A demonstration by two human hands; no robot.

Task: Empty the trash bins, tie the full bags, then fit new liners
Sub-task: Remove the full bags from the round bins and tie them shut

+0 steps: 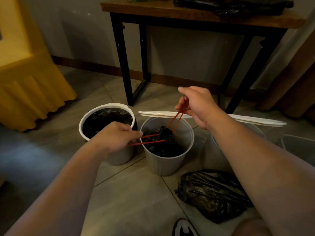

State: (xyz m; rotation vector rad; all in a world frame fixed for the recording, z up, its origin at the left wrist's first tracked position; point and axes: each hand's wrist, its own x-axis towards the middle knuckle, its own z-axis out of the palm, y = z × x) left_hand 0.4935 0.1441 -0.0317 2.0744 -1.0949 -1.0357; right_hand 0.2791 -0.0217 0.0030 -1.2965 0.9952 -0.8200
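- The left hand (117, 137) has its fingers curled tight round one loop of the thin red drawstring (150, 142). The loop runs taut from the bag's mouth toward the left.
- The right hand (196, 106) sits higher, its fingers closed round the other loop, which slants up to it in two straight strands.
- The black bin bag (162, 143), glossy and crumpled, is puckered into a bunch where the strings meet. It sits down inside the middle bin (167, 162).
- The middle bin is a round, tapering pail of pale grey plastic with faint vertical ribs, and it stands on the floor.
- The left bin (88, 120), touching or just beside it, has a smooth white ring round its rim and a shiny black liner inside.
- A flat white plastic ring (156, 114), seen edge-on, lies behind the right hand.
- A filled black bag (213, 195), wrinkled and lumpy, lies on the matte grey tiled floor (127, 193) under the right forearm.
- Behind the bins stands a table (170, 12) with a wood top and black metal legs, and more black plastic (233, 5) is heaped on it.
- Pleated yellow cloth (25, 82) hangs at the left.
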